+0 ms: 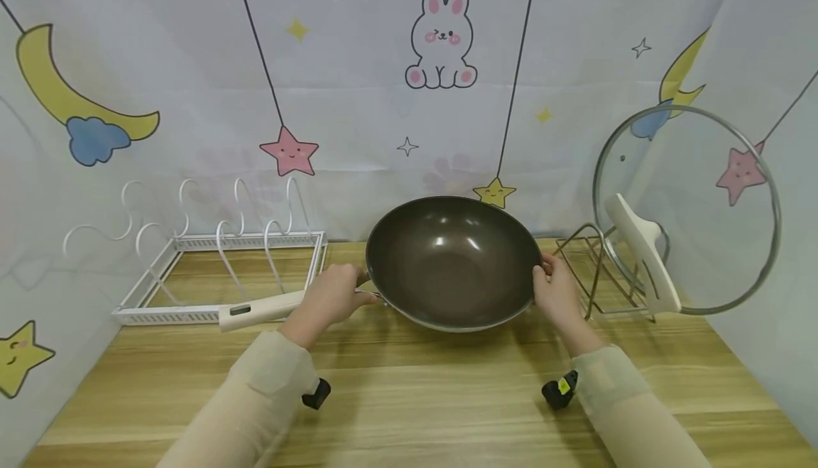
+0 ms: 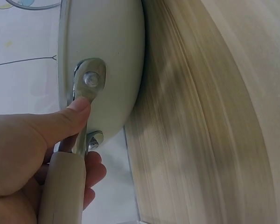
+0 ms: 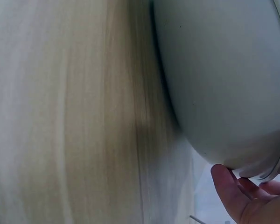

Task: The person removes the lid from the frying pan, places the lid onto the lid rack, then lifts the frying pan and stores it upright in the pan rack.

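Note:
A wok [image 1: 454, 262] with a dark brown inside and a cream outside is at the middle of the table, low over the wood. My left hand [image 1: 332, 297] grips its cream handle [image 1: 262, 309] near the pan end. In the left wrist view, the thumb presses along the metal bracket [image 2: 91, 79] and the fingers curl behind the handle. My right hand [image 1: 560, 297] holds the opposite side of the wok by its rim. The right wrist view has the fingertips at the rim and the thumb under the cream outer wall [image 3: 224, 84].
A white rack [image 1: 169, 316] with several curved hooks stands at the back left, behind the wok's handle. At the back right, a wire stand [image 1: 597, 269] bears an upright glass lid [image 1: 709, 205] with a cream handle. A patterned cloth [image 1: 364, 99] hangs behind the wooden table [image 1: 422, 411].

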The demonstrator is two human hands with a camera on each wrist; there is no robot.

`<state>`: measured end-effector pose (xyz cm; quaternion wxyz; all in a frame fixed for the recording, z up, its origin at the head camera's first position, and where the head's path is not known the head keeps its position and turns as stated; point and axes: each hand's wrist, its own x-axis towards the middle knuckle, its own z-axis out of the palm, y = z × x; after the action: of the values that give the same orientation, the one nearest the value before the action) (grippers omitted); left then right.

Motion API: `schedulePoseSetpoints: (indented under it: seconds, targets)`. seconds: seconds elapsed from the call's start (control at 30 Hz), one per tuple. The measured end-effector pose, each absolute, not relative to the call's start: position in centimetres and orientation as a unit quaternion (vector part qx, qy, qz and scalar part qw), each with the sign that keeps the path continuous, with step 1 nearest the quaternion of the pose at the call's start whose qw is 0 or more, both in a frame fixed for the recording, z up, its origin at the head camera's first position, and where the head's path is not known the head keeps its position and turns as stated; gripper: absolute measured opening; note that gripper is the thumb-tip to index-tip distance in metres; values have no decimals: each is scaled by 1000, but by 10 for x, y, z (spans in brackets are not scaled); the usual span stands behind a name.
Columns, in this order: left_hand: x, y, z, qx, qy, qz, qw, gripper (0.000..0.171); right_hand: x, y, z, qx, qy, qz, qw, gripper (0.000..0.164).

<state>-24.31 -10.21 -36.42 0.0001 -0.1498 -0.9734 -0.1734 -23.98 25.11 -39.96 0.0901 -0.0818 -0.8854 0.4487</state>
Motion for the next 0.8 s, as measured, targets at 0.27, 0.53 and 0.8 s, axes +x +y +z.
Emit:
schedulePoseSetpoints:
  seconds: [0.27, 0.53, 0.8]
  targets:
    - [-242, -104, -364, -158, -971, -178, -5, 29, -244, 248, -398, -84, -883, 453, 90, 48]
    - [-240, -104, -364, -174, -969, -173, 5, 24, -248, 249, -398, -89, -885, 447, 94, 48]
    - [-241, -104, -364, -194, -965, -177, -18, 26, -251, 250, -397, -99, -890, 436, 89, 47]
